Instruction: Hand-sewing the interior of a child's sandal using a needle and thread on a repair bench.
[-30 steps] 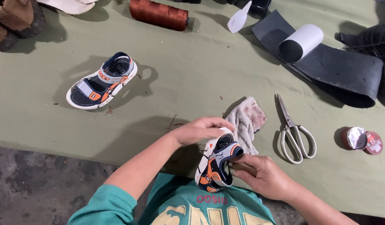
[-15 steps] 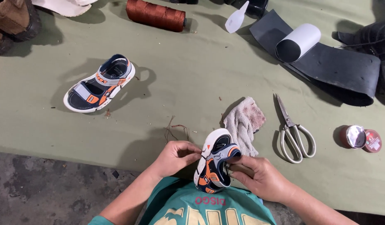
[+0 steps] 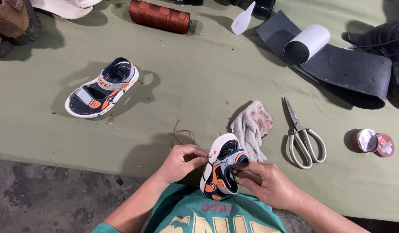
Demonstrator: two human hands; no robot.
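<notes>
While gripping sandal, both hands closed.

Both hands at near edge of table, left hand and right hand around small sandal. Rag just beyond sandal, blocks straight reach ahead. Scissors right of rag, round tin further right near edge. Loose threads just ahead of left hand, no real bar. Second sandal left of centre. Wide open lane through table middle between second sandal and rag. Far edge crowded: thread spool, rubber strip with white roll.
</notes>
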